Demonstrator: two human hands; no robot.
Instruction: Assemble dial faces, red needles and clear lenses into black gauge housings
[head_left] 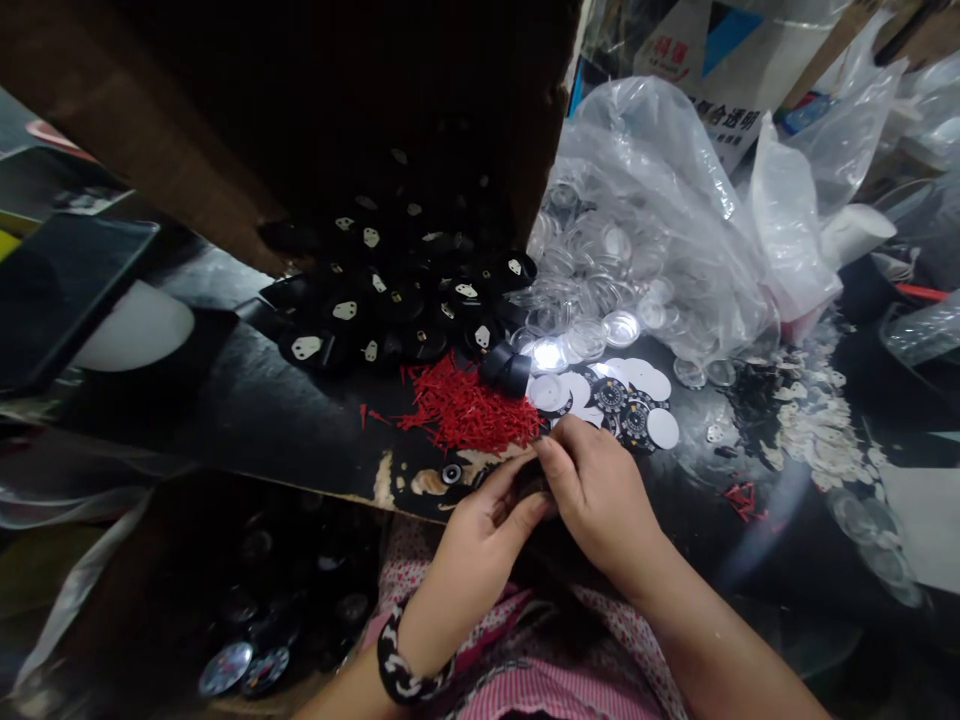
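Note:
My left hand [480, 530] and my right hand [596, 485] meet at the near edge of the dark table [285, 420], fingers pinched round a small black round part [529, 482] held between them. Most of that part is hidden by the fingers. A black-and-white band sits on my left wrist. Just beyond the hands lies a heap of small red pins [465, 405]. To its right are printed dial discs and white discs [622, 400]. A pile of black round backs with white tabs [390, 300] spills from a brown cardboard box [300, 110].
A clear plastic bag [660, 220] full of clear round covers lies at the back right. White scrap bits [810, 420] litter the right side. A box of finished round pieces [247, 640] stands at lower left. A dark tray and a white dish [127, 320] are at left.

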